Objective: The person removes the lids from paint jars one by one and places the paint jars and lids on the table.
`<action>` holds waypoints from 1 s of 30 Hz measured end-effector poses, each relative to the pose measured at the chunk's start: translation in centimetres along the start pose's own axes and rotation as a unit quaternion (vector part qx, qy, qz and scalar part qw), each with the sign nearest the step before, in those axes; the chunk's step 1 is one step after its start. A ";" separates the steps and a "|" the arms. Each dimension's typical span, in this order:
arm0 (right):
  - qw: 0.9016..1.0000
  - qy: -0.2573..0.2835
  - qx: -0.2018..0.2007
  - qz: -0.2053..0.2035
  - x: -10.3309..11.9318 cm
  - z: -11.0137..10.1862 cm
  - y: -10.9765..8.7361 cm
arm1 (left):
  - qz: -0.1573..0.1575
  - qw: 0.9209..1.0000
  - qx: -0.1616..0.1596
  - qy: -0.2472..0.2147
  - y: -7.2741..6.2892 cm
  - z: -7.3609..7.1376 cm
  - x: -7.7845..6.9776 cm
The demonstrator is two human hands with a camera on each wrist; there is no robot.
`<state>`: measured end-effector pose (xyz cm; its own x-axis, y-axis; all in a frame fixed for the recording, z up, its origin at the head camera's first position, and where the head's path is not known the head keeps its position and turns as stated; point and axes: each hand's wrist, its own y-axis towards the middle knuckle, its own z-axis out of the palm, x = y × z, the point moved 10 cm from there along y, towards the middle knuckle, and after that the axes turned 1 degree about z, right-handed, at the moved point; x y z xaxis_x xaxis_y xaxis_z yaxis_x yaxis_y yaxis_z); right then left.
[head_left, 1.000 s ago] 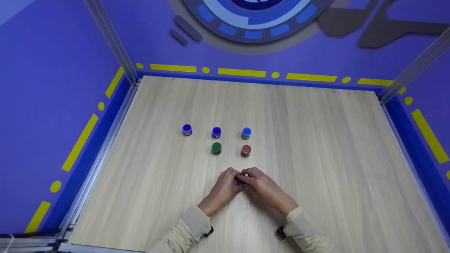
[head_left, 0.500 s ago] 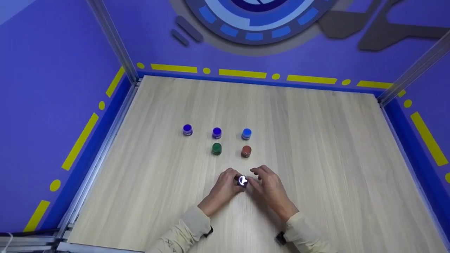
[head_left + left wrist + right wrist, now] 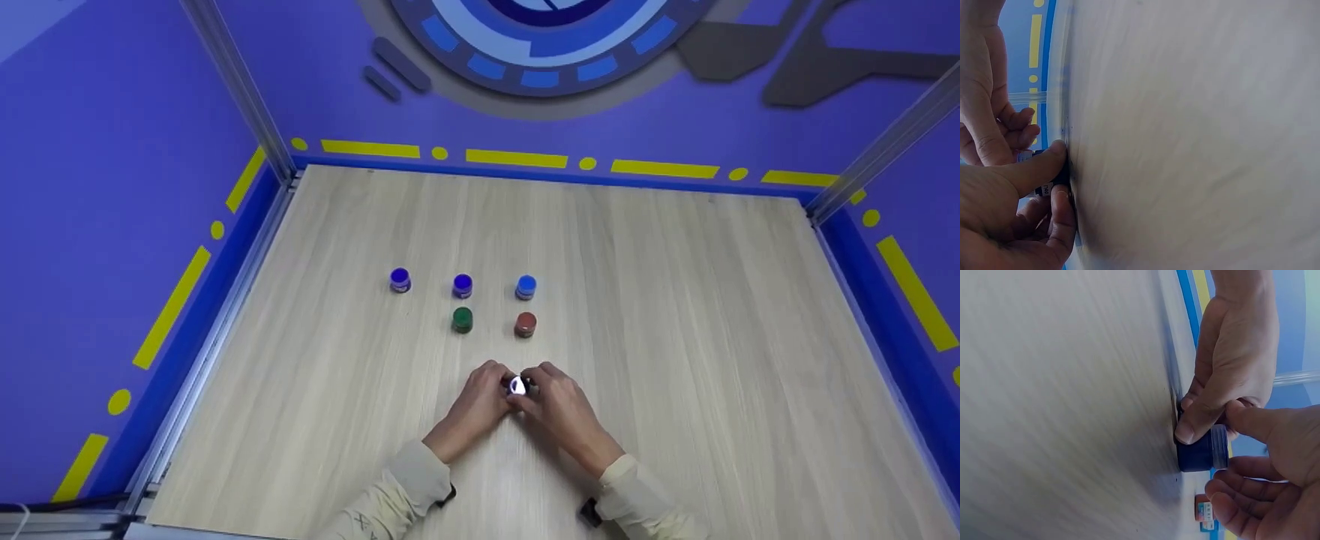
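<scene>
Smooth, wood-grained bench (image 3: pixel 675 337): toward its six o'clock, the fingers of my left hand (image 3: pixel 478 401) grip, and those of my right hand (image 3: pixel 564 409) pinch, a clear-rimmed, dark-blue cylindrical jar (image 3: pixel 1195 457). Five round-topped jars (image 3: pixel 463 321) stand from its ten to twelve o'clock.

The head view looks forward and down from well above the table (image 3: pixel 675 337), with the jar (image 3: pixel 1195 457) towards six o'clock. Both wrist views sit low and close, turned sideways along the table, sharing that jar: left near eight o'clock, right near four.
</scene>
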<state>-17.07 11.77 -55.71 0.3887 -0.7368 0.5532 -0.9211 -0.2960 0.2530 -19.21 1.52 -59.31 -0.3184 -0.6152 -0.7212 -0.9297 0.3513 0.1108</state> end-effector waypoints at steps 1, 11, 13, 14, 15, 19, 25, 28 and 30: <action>1.000 -0.002 0.005 0.003 -0.1 0.1 0.0 | 0.000 1.000 0.001 0.001 0.0 0.0 0.0; 0.998 0.013 0.052 -0.029 -0.1 0.5 0.5 | 0.023 1.000 -0.012 0.003 0.0 -0.2 -0.2; 0.996 0.013 0.068 -0.050 0.0 0.6 0.5 | 0.025 1.000 -0.013 0.001 0.0 -0.3 -0.3; 0.995 0.012 0.076 -0.062 0.1 0.6 0.5 | 0.025 1.000 -0.012 0.002 0.0 -0.4 -0.3; 0.993 0.008 0.084 -0.076 0.2 0.6 0.5 | 0.024 1.000 -0.011 0.002 0.0 -0.4 -0.3; 0.986 -0.020 0.100 -0.132 0.7 0.6 0.4 | 0.030 1.000 -0.008 -0.001 0.0 -0.4 -0.4; 0.981 -0.038 0.098 -0.166 1.2 0.5 0.0 | 0.027 1.000 -0.003 -0.010 0.1 -0.3 -0.4; 0.983 -0.031 0.103 -0.146 0.9 0.6 0.0 | 0.019 1.000 -0.002 -0.010 0.1 -0.3 -0.2; 0.986 -0.023 0.109 -0.123 0.4 0.7 0.0 | 0.016 1.000 -0.002 -0.005 0.1 -0.3 -0.1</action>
<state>-16.91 11.05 -56.02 0.6035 -0.6516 0.4596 -0.7843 -0.5890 0.1947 -19.31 1.47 -59.02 -0.3451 -0.5963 -0.7248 -0.9200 0.3677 0.1356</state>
